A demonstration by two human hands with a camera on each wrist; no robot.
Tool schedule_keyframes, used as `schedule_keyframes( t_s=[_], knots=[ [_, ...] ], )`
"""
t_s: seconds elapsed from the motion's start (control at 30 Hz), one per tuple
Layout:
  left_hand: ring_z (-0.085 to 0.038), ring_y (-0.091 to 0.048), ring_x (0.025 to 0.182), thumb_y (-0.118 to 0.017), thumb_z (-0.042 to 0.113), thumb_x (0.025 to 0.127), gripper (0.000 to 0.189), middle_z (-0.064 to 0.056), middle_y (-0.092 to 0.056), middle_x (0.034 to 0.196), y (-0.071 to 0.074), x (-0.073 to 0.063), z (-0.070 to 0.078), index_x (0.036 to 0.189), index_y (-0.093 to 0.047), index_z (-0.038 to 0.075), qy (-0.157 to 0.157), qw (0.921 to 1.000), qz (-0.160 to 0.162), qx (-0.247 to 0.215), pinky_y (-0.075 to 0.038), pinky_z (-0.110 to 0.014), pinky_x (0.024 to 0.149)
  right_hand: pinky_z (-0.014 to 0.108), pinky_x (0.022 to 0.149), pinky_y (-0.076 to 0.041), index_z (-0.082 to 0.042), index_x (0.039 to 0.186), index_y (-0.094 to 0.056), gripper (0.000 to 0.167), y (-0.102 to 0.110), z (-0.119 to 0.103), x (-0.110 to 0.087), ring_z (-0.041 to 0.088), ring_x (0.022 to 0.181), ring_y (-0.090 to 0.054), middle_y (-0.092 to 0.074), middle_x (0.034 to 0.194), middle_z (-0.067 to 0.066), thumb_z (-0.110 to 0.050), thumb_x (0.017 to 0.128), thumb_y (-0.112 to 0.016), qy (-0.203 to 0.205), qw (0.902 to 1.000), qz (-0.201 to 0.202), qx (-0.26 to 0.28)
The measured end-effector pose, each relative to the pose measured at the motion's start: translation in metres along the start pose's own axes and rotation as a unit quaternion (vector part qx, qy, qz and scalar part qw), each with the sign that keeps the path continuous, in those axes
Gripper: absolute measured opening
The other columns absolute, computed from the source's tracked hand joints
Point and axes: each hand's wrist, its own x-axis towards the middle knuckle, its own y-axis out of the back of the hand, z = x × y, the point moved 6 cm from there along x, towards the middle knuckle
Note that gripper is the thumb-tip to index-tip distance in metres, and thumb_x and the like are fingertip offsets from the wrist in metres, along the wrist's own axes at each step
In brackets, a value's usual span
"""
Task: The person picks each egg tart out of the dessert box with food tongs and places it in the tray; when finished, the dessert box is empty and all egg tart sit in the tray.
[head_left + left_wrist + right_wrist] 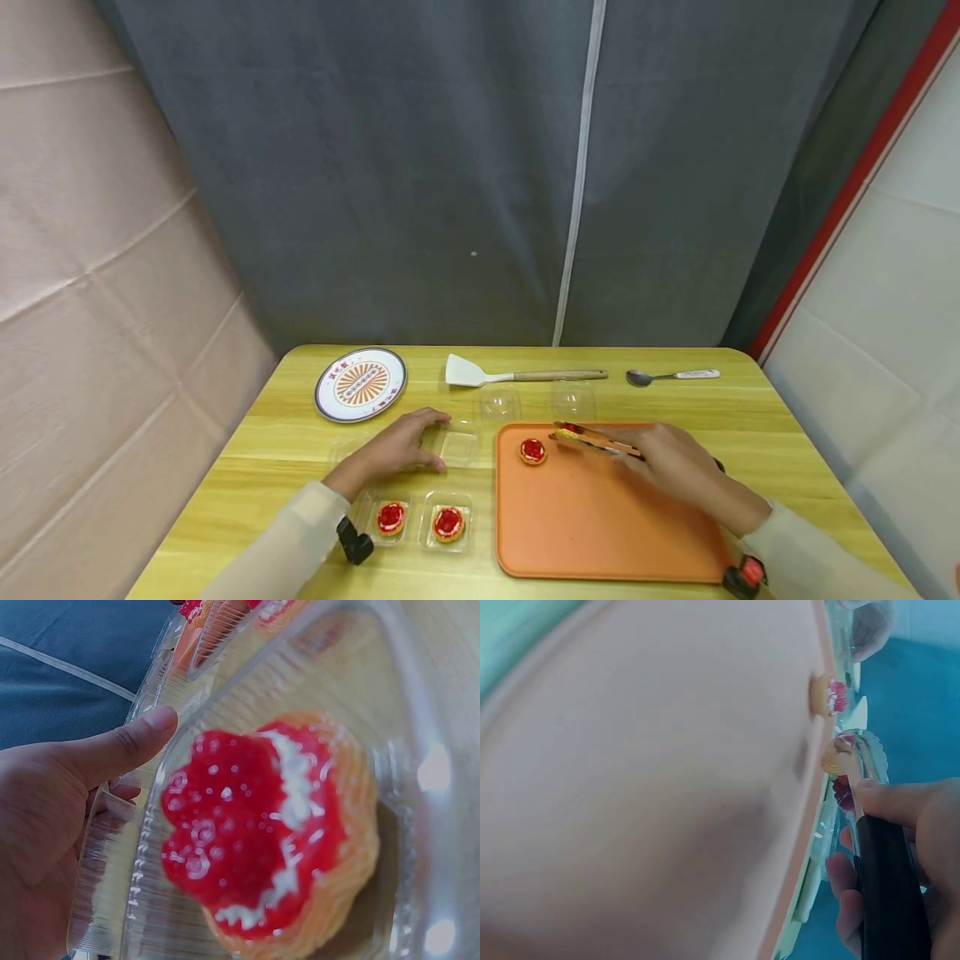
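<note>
My right hand (663, 462) grips black-handled tongs (889, 877) over the far part of the orange tray (600, 525). A small red-topped fruit tart (832, 761) is between the tongs' tips. On the tray, to the left of the tips, sits another fruit tart (532, 452). My left hand (393, 450) is left of the tray beside a clear plastic box (459, 447), with the thumb near its close corner and the fingertips near its far corner. Closer to me, one fruit tart (391, 517) and a second fruit tart (448, 524) each sit in a clear box.
At the back left lies a patterned plate (362, 384). A white spatula (468, 372) with a wooden handle and a metal spoon (641, 378) lie along the far edge. Two clear plastic cases, one (500, 402) and another (573, 400), stand behind the tray.
</note>
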Motion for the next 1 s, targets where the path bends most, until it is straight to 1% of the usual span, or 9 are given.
schedule_keyframes(
  t_s=[0.1,0.33,0.4,0.5,0.57,0.67,0.73,0.9,1.0],
  knots=[
    [-0.029,-0.053,0.136,-0.089,0.034,0.079,0.082,-0.006,-0.064,0.137,0.0,0.0,0.0,0.146,-0.053,0.002,0.001,1.0,-0.001,-0.001,-0.041,-0.05,0.117,0.019,0.045,-0.019,-0.016,0.135,-0.071,0.042,-0.003,0.005,-0.003,0.001,0.048,-0.016,-0.038,0.051,-0.012,-0.024,0.093,-0.077,-0.01,0.9999,-0.01,0.005],
    [-0.029,-0.053,0.136,-0.089,0.036,0.079,0.082,-0.006,-0.063,0.138,0.0,0.001,-0.001,0.146,-0.054,0.004,0.004,1.0,-0.001,-0.005,-0.041,-0.05,0.117,0.02,0.045,-0.024,-0.017,0.135,-0.071,0.044,-0.009,0.009,-0.007,0.0,0.047,-0.024,-0.046,0.058,-0.015,-0.025,0.092,-0.078,-0.005,0.9998,-0.005,-0.019],
    [-0.029,-0.052,0.136,-0.089,0.036,0.079,0.082,-0.006,-0.063,0.138,0.0,0.001,-0.001,0.146,-0.053,0.004,0.004,1.0,-0.002,-0.003,-0.041,-0.049,0.117,0.02,0.046,-0.026,-0.018,0.134,-0.071,0.044,-0.01,0.009,-0.008,-0.001,0.048,-0.028,-0.061,0.067,-0.01,-0.025,0.092,-0.079,-0.007,0.9996,-0.005,-0.025],
    [-0.029,-0.052,0.137,-0.089,0.037,0.079,0.082,-0.006,-0.063,0.138,0.0,0.001,-0.001,0.146,-0.053,0.004,0.005,1.0,-0.004,0.0,-0.041,-0.049,0.117,0.021,0.046,-0.03,-0.019,0.136,-0.07,0.045,-0.011,0.008,-0.008,0.0,0.05,-0.036,-0.077,0.092,0.001,-0.026,0.092,-0.079,0.001,0.9995,-0.003,-0.032],
    [-0.029,-0.052,0.137,-0.089,0.037,0.079,0.082,-0.006,-0.063,0.138,0.0,0.001,-0.001,0.146,-0.053,0.004,0.005,1.0,-0.004,0.0,-0.041,-0.049,0.117,0.022,0.049,-0.036,-0.021,0.137,-0.069,0.046,-0.01,0.006,-0.009,0.0,0.057,-0.051,-0.078,0.108,0.004,-0.026,0.092,-0.079,0.011,0.9991,0.003,-0.042],
    [-0.029,-0.052,0.137,-0.089,0.037,0.079,0.082,-0.006,-0.063,0.138,0.0,0.001,0.0,0.145,-0.053,0.004,0.005,1.0,-0.003,0.001,-0.041,-0.05,0.117,0.023,0.052,-0.043,-0.022,0.138,-0.069,0.047,-0.01,0.004,-0.01,0.004,0.068,-0.064,-0.077,0.114,0.004,-0.028,0.092,-0.079,0.025,0.9982,0.009,-0.053],
    [-0.029,-0.052,0.137,-0.089,0.037,0.079,0.082,-0.005,-0.063,0.138,0.0,0.001,0.0,0.145,-0.054,0.004,0.005,1.0,-0.002,0.001,-0.04,-0.05,0.117,0.023,0.052,-0.043,-0.021,0.138,-0.068,0.048,-0.011,0.003,-0.012,0.002,0.069,-0.062,-0.077,0.116,0.004,-0.029,0.091,-0.079,0.029,0.9981,0.008,-0.054],
    [-0.029,-0.052,0.137,-0.089,0.037,0.079,0.082,-0.005,-0.063,0.139,0.0,0.0,-0.001,0.146,-0.053,0.005,0.006,1.0,-0.002,0.007,-0.04,-0.05,0.118,0.021,0.048,-0.031,-0.02,0.139,-0.068,0.051,-0.014,0.004,-0.015,-0.002,0.051,-0.033,-0.078,0.105,0.003,-0.034,0.091,-0.079,0.017,0.9991,-0.009,-0.039],
    [-0.029,-0.052,0.137,-0.089,0.037,0.079,0.082,-0.005,-0.063,0.139,0.0,0.0,0.0,0.146,-0.053,0.004,0.005,1.0,-0.003,0.007,-0.04,-0.05,0.118,0.021,0.046,-0.028,-0.021,0.139,-0.067,0.051,-0.015,0.004,-0.017,-0.001,0.049,-0.026,-0.078,0.104,0.003,-0.035,0.091,-0.078,0.009,0.9995,-0.013,-0.027]
  ],
)
